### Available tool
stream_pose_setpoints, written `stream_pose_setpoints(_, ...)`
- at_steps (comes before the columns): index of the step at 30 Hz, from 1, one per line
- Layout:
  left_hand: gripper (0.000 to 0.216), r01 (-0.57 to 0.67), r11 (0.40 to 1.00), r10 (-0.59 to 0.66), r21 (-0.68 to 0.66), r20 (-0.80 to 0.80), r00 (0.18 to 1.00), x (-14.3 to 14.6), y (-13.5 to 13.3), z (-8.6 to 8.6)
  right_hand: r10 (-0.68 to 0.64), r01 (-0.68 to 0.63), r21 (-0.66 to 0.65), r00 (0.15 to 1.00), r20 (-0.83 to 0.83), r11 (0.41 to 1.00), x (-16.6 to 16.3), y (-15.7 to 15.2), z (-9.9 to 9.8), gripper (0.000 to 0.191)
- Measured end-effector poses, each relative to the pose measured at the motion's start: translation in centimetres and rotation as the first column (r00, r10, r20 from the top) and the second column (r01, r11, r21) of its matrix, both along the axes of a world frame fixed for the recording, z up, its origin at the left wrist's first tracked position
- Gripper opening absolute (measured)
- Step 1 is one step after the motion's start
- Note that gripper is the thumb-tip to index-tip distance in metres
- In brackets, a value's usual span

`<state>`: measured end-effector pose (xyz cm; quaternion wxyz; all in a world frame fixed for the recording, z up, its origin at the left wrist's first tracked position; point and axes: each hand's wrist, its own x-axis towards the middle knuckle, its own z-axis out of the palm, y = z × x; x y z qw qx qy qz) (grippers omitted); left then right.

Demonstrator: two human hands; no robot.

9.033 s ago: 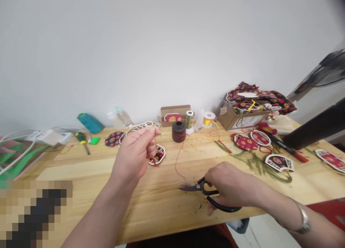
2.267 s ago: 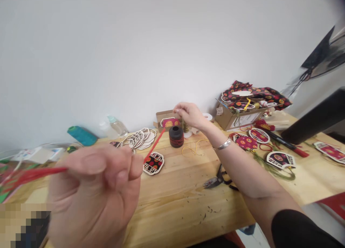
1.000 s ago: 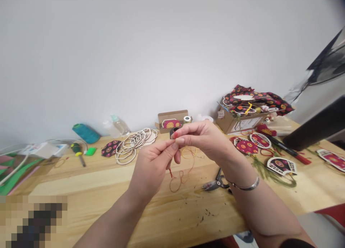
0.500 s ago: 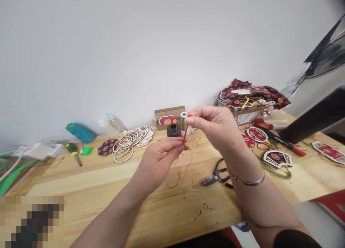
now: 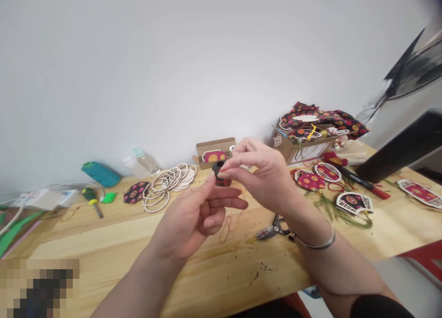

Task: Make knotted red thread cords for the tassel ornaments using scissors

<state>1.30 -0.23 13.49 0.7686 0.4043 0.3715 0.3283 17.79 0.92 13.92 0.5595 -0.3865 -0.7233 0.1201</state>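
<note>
Your pale wooden worktop (image 5: 103,233) carries finished red-patterned ornaments (image 5: 355,202) at right, while the stack of bare wooden cut-out frames (image 5: 165,184) looks unfinished. The large cardboard box (image 5: 311,151) overflows with patterned fabric (image 5: 321,120); the small open cardboard box (image 5: 214,146) holds one red piece (image 5: 212,157). Your right hand (image 5: 265,177) fingers pinch the thin red thread (image 5: 227,226) above the worktop; your left hand (image 5: 193,219) fingers curl just beneath, grip unclear.

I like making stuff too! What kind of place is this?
Probably a craft workbench: a stack of wooden cut-out frames, scissors and a box of patterned fabric lie on the wooden table, and the right hand pinches red thread.
</note>
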Motion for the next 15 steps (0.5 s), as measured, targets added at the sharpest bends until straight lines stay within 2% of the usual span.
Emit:
stream_pose_setpoints(3, 0.028, -0.091, 0.995, 0.096, -0.05, 0.096, 0.991, 0.0, 0.8, -0.4, 0.058, -0.07, 0.062, 0.982, 0.178, 0.996, -0.6, -0.9, -0.2, 0.019)
stream_pose_setpoints(5, 0.029, -0.109, 0.993, 0.113, -0.045, 0.113, 0.987, -0.2, 1.2, -0.7, 0.11, -0.136, 0.076, 0.954, 0.278, 0.988, -0.8, -1.5, -0.3, 0.021)
stream_pose_setpoints(11, 0.027, -0.086, 0.996, 0.084, 0.031, 0.076, 0.994, -0.6, 1.8, -1.4, 0.151, -0.19, 0.03, 0.855, 0.497, 0.981, -0.7, -2.8, 0.3, 0.025)
stream_pose_setpoints(15, 0.018, -0.16, 0.985, 0.16, 0.058, 0.013, 0.987, -0.6, 1.9, -1.3, 0.246, -0.318, 0.018, 0.767, 0.592, 0.948, -0.9, -3.8, 0.7, 0.024)
